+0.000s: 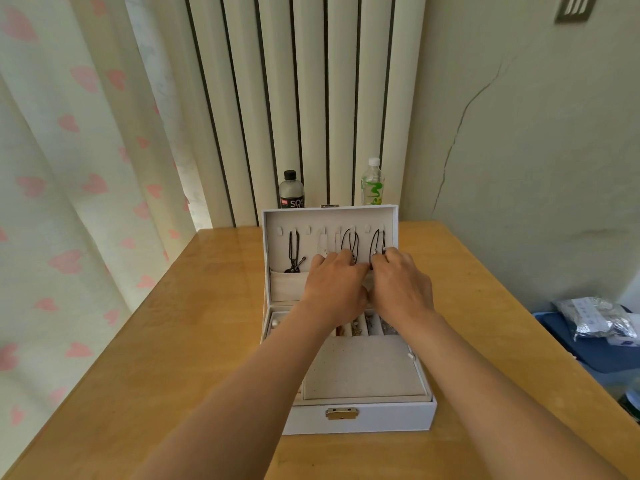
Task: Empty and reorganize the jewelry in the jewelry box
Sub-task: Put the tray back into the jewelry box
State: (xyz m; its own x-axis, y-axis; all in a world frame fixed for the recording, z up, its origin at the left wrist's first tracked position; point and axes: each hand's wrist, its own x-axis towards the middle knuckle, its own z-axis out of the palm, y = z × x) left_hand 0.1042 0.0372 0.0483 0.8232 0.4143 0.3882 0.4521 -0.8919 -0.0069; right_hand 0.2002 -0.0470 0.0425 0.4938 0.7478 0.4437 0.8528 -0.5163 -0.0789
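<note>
1. Two hands work at the upright lid of the open jewelry box on the table.
2. The right hand pinches the right cord necklace low down; the left hand has its fingers curled, and I cannot tell what they hold.
3. The cord looks light, limp and tangle-prone: lift it by the loop at its hook.

All I can read from here is a big white "SO" on the black label of the dark-capped bottle, under a small red tag too blurred to make out; the green-printed bottle shows me only squiggles
</note>
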